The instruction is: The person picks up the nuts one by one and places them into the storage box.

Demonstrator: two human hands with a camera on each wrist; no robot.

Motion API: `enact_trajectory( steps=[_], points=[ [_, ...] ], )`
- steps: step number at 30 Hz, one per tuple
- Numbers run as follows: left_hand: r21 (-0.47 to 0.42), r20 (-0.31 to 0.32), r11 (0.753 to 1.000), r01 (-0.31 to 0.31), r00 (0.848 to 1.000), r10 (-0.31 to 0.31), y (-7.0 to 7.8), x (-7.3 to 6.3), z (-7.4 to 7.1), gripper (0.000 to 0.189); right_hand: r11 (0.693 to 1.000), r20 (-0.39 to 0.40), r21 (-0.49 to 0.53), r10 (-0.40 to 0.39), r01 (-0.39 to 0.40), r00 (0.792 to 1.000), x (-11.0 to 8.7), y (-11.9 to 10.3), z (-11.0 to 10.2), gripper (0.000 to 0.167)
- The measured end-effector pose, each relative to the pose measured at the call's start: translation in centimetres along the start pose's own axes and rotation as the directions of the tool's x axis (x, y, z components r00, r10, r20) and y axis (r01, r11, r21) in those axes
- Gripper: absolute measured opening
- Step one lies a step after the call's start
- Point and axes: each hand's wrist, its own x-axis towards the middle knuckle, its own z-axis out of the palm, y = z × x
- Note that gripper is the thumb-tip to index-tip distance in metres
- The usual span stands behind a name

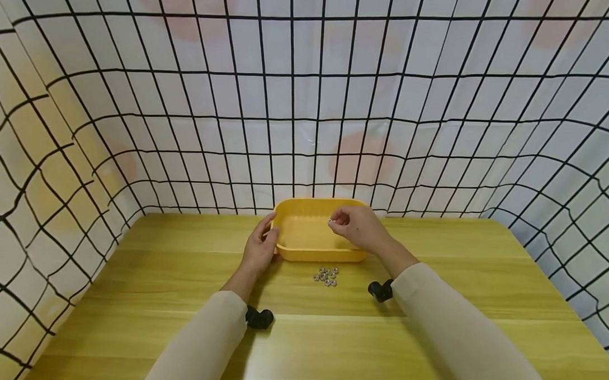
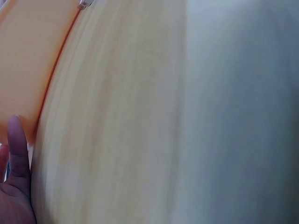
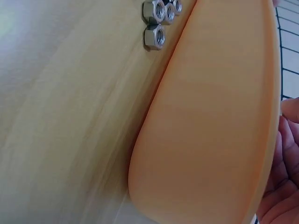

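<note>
A yellow plastic tray (image 1: 319, 255) with raised walls stands at the back of the table. At its left end, my left hand (image 1: 260, 247) touches the rim and outer wall with fairly straight fingers; its thumb (image 2: 18, 144) lies against the wall in the left wrist view. Over the tray's right part, my right hand (image 1: 356, 228) pinches a small shiny piece, apparently a nut (image 1: 331, 220), between thumb and fingertips. In front of the tray lies a loose cluster of metal hex nuts (image 1: 326, 276), a few of which (image 3: 154, 37) show in the right wrist view.
The wooden table (image 1: 319, 347) stretches out in front of the tray. Black netting (image 1: 317, 120) over a pale sheet rises directly behind it and at both sides. A black wrist device (image 1: 258, 318) sits at the left cuff, another (image 1: 380, 291) at the right.
</note>
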Motion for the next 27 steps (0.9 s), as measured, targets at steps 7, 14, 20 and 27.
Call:
enact_trajectory(
  steps=[7, 14, 20, 27],
  points=[
    [-0.011, -0.013, 1.000, 0.018, 1.000, -0.018, 0.0, 0.0, -0.1, 0.046, 0.999, 0.053, 0.011, 0.045, -0.046, 0.998, 1.5, 0.4, 0.8, 0.017],
    [-0.009, -0.007, 1.000, 0.018, 1.000, -0.018, 0.0, 0.2, -0.2, 0.046, 0.995, 0.064, 0.010, 0.095, -0.096, 0.993, 2.6, 0.4, 1.3, 0.017],
    [-0.022, -0.004, 1.000, 0.014, 1.000, -0.015, 0.2, 0.3, -0.2, 0.047, 0.991, 0.062, -0.050, 0.126, -0.123, 0.990, 3.4, 0.6, 1.8, 0.019],
    [-0.019, -0.006, 1.000, 0.017, 1.000, -0.018, 0.0, 0.3, -0.2, 0.047, 0.978, 0.085, -0.039, 0.206, -0.203, 0.975, 3.5, 0.8, 2.5, 0.015]
  ],
)
